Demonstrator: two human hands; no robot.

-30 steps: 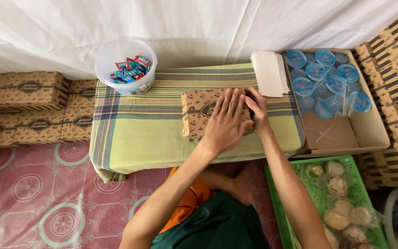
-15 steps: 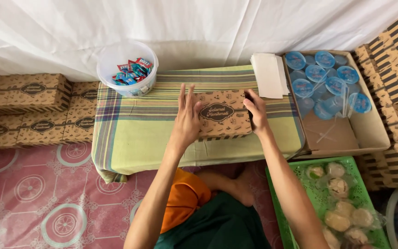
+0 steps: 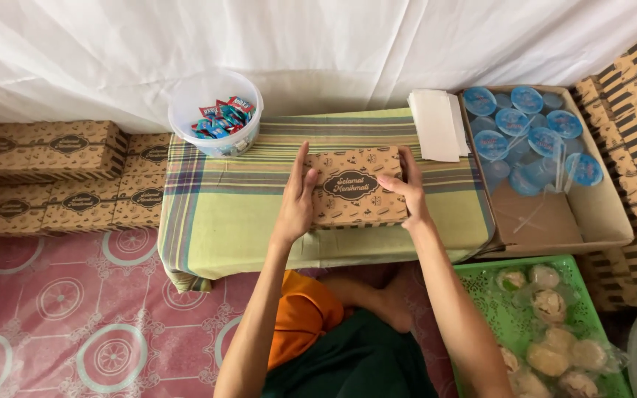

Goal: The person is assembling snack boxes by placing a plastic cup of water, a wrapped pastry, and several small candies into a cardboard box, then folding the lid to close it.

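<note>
Left hand and right hand clasp the brown box between them.

Two bare forearms, left hand and right hand ringless; orange garment beside dark green cloth.

Low table and surroundings, seen from above

A brown printed cardboard box is lying mid-table on the striped cloth, the left hand and right hand flanking it; a clear plastic tub of wrapped sweets is sitting behind-left, an open carton of sealed water cups is standing right, and a green plastic basket of bagged pastries is resting before that.
</note>
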